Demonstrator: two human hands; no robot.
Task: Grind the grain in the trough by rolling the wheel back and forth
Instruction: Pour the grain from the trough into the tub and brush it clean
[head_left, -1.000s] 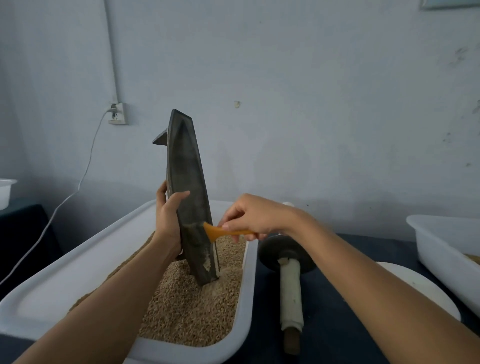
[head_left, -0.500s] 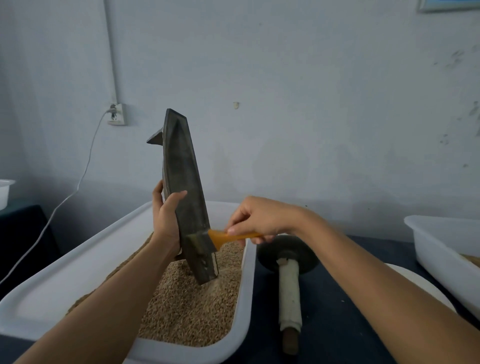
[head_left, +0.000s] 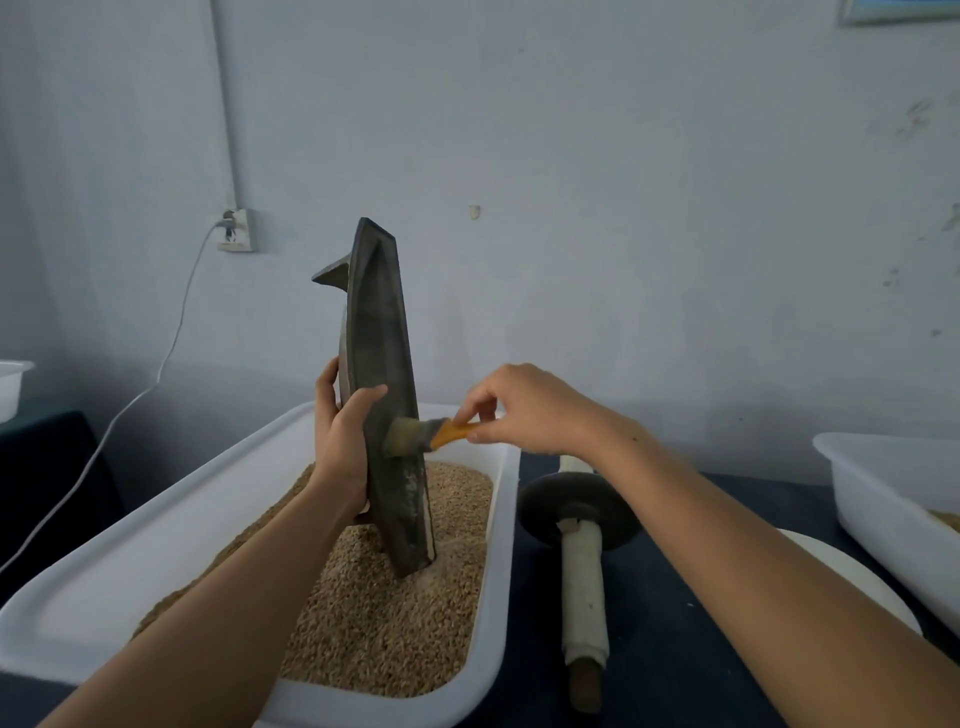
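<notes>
No readable writing showing anywhere. Left hand (head_left: 343, 441) is gripping the dark trough (head_left: 382, 364), standing it nearly upright with its tip in the grain (head_left: 384, 613) inside the white tub (head_left: 156, 525). Right hand (head_left: 524, 410) is pinching an orange brush (head_left: 426, 435) against the trough. The wheel (head_left: 579, 512) is lying beside the tub.
</notes>
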